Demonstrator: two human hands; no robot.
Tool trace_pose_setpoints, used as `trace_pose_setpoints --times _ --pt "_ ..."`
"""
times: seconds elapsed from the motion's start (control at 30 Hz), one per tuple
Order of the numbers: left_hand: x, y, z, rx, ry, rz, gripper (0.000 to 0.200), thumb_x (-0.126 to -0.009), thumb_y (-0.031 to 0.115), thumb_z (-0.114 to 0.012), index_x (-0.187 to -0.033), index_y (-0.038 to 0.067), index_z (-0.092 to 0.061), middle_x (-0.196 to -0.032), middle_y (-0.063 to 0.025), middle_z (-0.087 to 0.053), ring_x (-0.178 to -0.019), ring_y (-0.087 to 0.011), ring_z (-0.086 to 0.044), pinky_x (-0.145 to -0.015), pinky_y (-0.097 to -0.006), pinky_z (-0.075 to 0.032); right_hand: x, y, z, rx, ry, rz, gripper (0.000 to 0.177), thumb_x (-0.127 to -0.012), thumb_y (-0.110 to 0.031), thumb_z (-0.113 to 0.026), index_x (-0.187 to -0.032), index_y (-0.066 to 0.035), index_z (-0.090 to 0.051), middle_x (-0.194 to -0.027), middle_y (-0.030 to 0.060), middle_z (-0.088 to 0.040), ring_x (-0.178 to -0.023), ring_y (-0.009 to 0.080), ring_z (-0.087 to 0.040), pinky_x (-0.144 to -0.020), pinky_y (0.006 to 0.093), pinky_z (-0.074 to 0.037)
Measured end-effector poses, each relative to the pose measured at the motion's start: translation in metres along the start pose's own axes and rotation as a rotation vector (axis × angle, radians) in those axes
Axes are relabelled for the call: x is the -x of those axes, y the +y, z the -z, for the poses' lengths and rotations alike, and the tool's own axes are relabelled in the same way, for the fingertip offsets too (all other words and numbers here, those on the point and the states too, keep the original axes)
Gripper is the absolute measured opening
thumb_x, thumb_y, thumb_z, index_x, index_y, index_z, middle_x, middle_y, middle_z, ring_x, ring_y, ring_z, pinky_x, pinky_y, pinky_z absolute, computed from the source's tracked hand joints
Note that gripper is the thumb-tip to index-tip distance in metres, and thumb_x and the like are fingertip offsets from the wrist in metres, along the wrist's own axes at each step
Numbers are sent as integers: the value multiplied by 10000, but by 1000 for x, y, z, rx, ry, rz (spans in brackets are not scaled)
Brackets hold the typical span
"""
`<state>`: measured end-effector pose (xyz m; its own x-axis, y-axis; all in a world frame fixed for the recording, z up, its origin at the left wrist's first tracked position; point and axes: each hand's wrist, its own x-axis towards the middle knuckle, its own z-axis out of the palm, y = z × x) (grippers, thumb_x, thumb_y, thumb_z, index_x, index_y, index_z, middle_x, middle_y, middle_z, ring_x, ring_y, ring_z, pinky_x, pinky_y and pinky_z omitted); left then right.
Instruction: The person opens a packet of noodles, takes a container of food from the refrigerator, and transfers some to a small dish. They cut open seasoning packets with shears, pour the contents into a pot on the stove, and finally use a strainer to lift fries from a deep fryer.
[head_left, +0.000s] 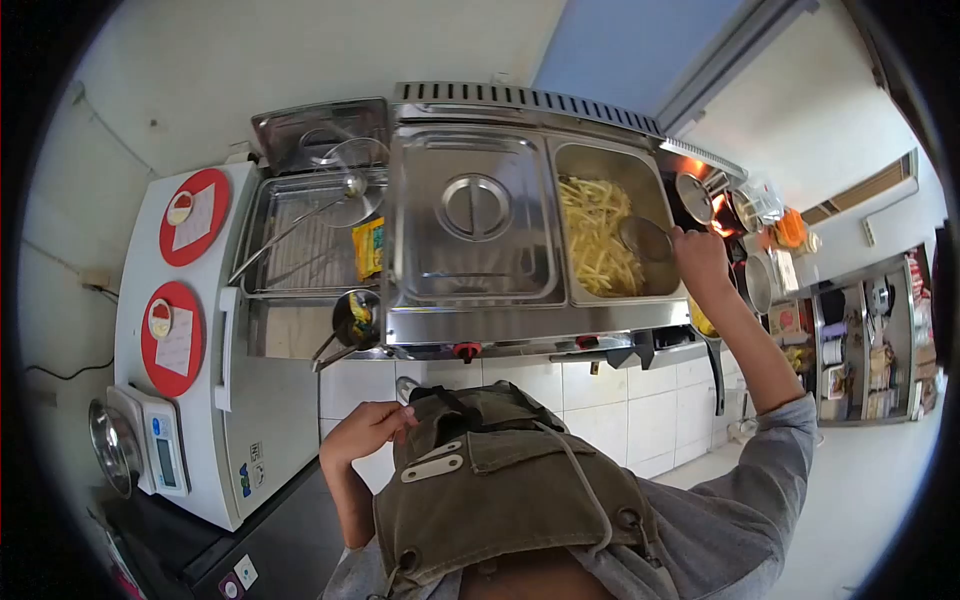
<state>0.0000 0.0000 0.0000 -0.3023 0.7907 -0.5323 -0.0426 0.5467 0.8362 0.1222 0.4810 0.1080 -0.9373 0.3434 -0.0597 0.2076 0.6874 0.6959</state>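
Observation:
My right hand (703, 262) is closed round the handle of a round skimmer (645, 240). The skimmer's head rests among the pale yellow fries (598, 225) in a deep steel fryer basin (612, 156). Most of the handle is hidden by the hand. Low in front of my body, my left hand (372, 430) has its fingers loosely curled together, beside the edge of the olive apron (520, 480). Nothing shows in it. A steel lid (480, 270) with a recessed round handle covers the basin left of the fries.
A steel tray (300, 225) at left carries a long ladle (290, 237), a clear glass lid and a yellow packet (368, 248). Below it stands a small dark pot (357, 318) with tongs. Pans and a lit flame (720, 212) are at right, with a black handle (716, 378) jutting out.

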Motion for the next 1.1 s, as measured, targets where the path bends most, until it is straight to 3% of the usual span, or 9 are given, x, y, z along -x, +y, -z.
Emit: trace_pose_setpoints --times 0.17,0.3,0.43,0.6,0.67,0.7,0.8,0.97,1.1 --pt "28 -36 27 116 70 47 363 -940 289 -409 -885 19 -645 -612 -29 -595 -555 -90 -476 -555 -238 -409 -36 1 40 32 -41 -113 78 -774 -121 -544 -752 -79 -606 -703 100 -641 -681 236 -656 -556 335 -514" --pt "60 -65 49 191 204 59 361 -924 296 -431 -834 21 -649 -599 -40 -602 -539 -95 -496 -542 -245 -412 -93 22 100 -249 -65 -303 183 -771 -177 -530 -770 -40 -651 -779 172 -641 -772 335 -631 -699 430 -505" --pt "90 -90 73 210 263 103 361 -933 287 -400 -877 25 -642 -613 -20 -594 -566 -83 -456 -564 -234 -405 -166 28 158 -790 -74 38 248 -731 -229 -513 -721 -34 -666 -725 174 -625 -681 300 -601 -652 392 -463" --pt "112 -107 96 327 345 156 360 -931 276 -421 -850 2 -639 -593 -40 -577 -557 -91 -449 -566 -242 -403 -262 -110 225 -690 -227 327 292 -701 -250 -605 -752 37 -619 -624 206 -563 -556 300 -529 -573 427 -420" --pt "117 -109 102 328 350 147 363 -934 274 -419 -846 -1 -639 -590 -40 -574 -555 -90 -449 -563 -239 -402 -249 -171 272 -800 -161 337 302 -699 -267 -574 -657 27 -628 -619 166 -599 -576 256 -579 -534 372 -437" --pt "117 -112 105 343 372 139 367 -937 272 -416 -843 -5 -639 -587 -40 -572 -553 -89 -449 -559 -236 -401 -319 -214 191 -770 8 471 283 -733 -284 -527 -751 -35 -660 -674 175 -612 -577 304 -568 -582 407 -448" --pt "117 -121 111 337 331 124 385 -943 275 -407 -834 -11 -640 -585 -42 -572 -552 -86 -449 -552 -232 -399 -288 -279 246 -736 -111 145 315 -759 -219 -470 -960 -81 -670 -996 100 -647 -967 267 -611 -759 417 -489" --pt "112 -127 117 300 291 154 393 -941 277 -410 -824 -19 -641 -593 -36 -580 -563 -78 -443 -546 -226 -391 -264 -350 244 -601 -277 274 308 -780 -232 -521 -1022 -104 -661 -1069 101 -628 -988 278 -599 -763 417 -485" --pt "97 -124 113 262 246 182 407 -945 283 -398 -809 -11 -644 -598 -41 -589 -540 -79 -461 -533 -225 -386 -229 -383 238 -848 -189 316 288 -725 -192 -563 -960 -71 -679 -1003 127 -646 -916 270 -624 -690 437 -512"
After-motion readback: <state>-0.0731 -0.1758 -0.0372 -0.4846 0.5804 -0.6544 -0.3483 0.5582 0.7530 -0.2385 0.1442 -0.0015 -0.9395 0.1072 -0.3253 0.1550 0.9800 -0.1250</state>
